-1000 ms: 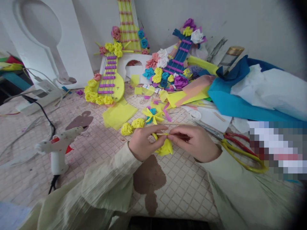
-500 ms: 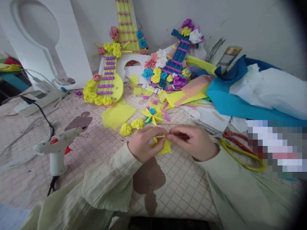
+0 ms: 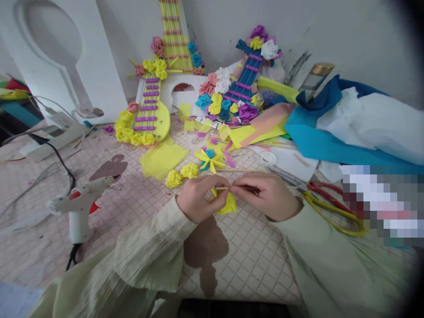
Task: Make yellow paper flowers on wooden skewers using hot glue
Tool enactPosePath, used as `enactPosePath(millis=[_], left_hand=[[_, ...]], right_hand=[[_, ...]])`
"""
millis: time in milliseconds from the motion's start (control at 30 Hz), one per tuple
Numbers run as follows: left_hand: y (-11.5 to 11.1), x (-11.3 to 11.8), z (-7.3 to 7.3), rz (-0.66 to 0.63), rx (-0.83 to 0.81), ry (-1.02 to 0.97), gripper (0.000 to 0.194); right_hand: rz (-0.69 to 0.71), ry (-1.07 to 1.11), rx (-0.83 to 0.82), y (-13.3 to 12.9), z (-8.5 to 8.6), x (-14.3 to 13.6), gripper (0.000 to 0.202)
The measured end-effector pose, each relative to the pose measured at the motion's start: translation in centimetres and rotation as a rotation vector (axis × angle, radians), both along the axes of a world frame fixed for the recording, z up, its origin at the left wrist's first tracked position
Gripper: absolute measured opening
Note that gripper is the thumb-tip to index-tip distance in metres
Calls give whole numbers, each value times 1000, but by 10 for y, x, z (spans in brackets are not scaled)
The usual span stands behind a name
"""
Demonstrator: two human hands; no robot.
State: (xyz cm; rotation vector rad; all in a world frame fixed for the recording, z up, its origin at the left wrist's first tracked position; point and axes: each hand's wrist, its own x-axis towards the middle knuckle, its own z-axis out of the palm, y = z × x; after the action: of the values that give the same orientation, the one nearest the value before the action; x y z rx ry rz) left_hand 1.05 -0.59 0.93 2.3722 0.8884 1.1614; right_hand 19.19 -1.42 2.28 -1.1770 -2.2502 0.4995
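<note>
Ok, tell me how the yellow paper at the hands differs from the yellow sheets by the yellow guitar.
The yellow paper is bunched and creased, while the yellow sheets lie flat. The yellow paper is at the fingertips of the left hand and right hand; the yellow sheets lie untouched on the table. Both are yellow.

A grey wall (image 3: 314, 31) stands behind the diamond-patterned tabletop (image 3: 142, 201).
</note>
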Motion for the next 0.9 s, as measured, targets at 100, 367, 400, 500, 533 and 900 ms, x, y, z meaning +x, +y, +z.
enactPosePath(millis=[100, 367, 400, 500, 533, 900], left_hand=[[-1, 0, 1, 19, -33, 2, 11], [-1, 0, 0, 7, -88, -15, 10], [-1, 0, 0, 2, -88, -18, 10], [-1, 0, 0, 22, -85, -34, 11], [-1, 0, 0, 39, -81, -44, 12], [-2, 1, 2, 86, -78, -83, 16]], right_hand=[[-10, 18, 47, 0, 0, -1, 21], [-151, 152, 58, -3, -6, -5, 9], [-166, 166, 56, -3, -6, -5, 11], [-173, 175, 64, -4, -6, -5, 16], [-166, 173, 70, -4, -5, -5, 16], [-183, 180, 26, -4, -5, -4, 15]])
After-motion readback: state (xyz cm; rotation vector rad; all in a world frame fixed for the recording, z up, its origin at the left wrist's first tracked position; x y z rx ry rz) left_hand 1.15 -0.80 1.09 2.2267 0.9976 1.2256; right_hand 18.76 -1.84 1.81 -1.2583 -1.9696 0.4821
